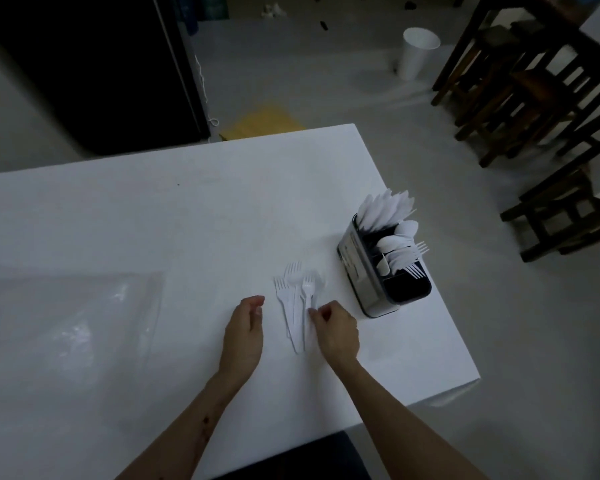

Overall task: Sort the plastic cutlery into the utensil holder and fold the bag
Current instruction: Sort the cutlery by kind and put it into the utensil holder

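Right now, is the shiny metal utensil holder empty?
No, the metal utensil holder already has white plastic cutlery standing in it.

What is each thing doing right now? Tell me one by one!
Forks: lying loose on the table.
Holder: upright, partly filled with cutlery.
Bag: flat, not yet folded.
Left hand: loosely curled, holding nothing.
Right hand: pinching a fork.
Cup: upright on the floor.
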Available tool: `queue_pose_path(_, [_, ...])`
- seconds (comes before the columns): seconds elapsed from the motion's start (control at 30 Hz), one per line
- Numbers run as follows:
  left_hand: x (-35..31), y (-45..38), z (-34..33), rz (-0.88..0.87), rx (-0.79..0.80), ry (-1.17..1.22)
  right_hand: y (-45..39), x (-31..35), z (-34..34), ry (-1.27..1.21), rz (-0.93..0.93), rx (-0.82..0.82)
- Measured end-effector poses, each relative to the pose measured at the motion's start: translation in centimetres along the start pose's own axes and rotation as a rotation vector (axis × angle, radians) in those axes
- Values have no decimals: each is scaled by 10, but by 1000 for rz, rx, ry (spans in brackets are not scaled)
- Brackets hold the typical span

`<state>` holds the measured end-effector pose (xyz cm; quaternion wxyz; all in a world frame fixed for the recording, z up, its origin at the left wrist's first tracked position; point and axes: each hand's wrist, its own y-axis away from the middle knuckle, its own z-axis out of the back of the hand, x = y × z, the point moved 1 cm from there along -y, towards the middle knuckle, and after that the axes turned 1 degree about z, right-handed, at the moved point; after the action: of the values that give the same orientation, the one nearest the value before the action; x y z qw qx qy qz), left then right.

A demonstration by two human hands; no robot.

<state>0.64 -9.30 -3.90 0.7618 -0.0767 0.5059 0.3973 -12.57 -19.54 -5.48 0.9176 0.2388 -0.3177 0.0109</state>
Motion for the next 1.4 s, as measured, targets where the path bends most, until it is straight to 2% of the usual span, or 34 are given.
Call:
queue_pose_path(0.33, [-21,-11,-2,88,145,42,17,-1,1,-273,25,-216])
queue_pose_path(0.4, [-23,-13,-2,131,189,93,18,2,4,-385,79,-139])
queue_pose_path(0.5, [-24,-22,-4,279,294,330,19,8,4,-501,117,147])
queue_pose_path(0.57, [-26,-25,-5,345,366,467,20,11,2,-533,117,259])
queue_pose_path(0.63, [-27,-26,-6,355,359,478,21,11,0,-539,111,272])
queue_pose_path(0.83, [-22,-25,-7,427,191,456,13,4,3,-525,70,191])
queue_pose_path(1.07, [-25,-24,-8,551,183,558,6,-6,7,-458,10,37])
queue_pose_path(1.17, [-26,-24,-12,528,232,525,8,-2,8,-557,53,185])
queue_pose_path(1.27, [-31,-22,-14,561,344,648,13,8,9,-592,68,376])
queue_pose_path(1.33, [-32,-21,-15,554,355,673,14,10,7,-566,66,385])
queue_pose_path(1.4, [-30,-22,-15,516,291,617,12,7,2,-508,41,294])
